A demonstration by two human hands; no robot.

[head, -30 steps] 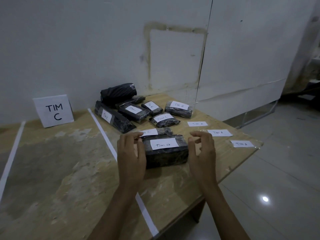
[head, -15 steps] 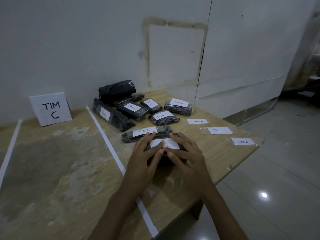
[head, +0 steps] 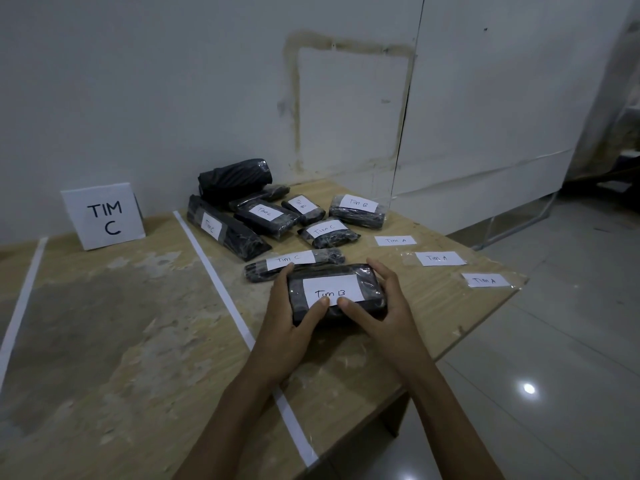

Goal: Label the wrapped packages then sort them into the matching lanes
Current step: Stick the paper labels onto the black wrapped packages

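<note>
The left hand and the right hand grip a black plastic-wrapped block package from its two short ends. The fingers curl round its far side, and both thumbs press on the lower edge of its white paper label, which reads "Tim B". I judge that the thumbs are rubbing the label down so that it sticks well before sorting. This package is on the worn plywood table, between the white tape line and the right edge. I cannot tell whether it rests on the table or is slightly lifted.

I count nine black packages in all. Four read "Tim C", and three read "Tim B", the held one included. Two at the far edge show no label: a thick roll and a slim one, which is partly hidden. All nine lie together, probably because sorting has not yet begun. Three loose paper labels reading "Tim A" wait along the right edge, ready for use. One white card sign "TIM C" stands at the far edge and marks its lane. A second tape line runs near the left edge.
</note>
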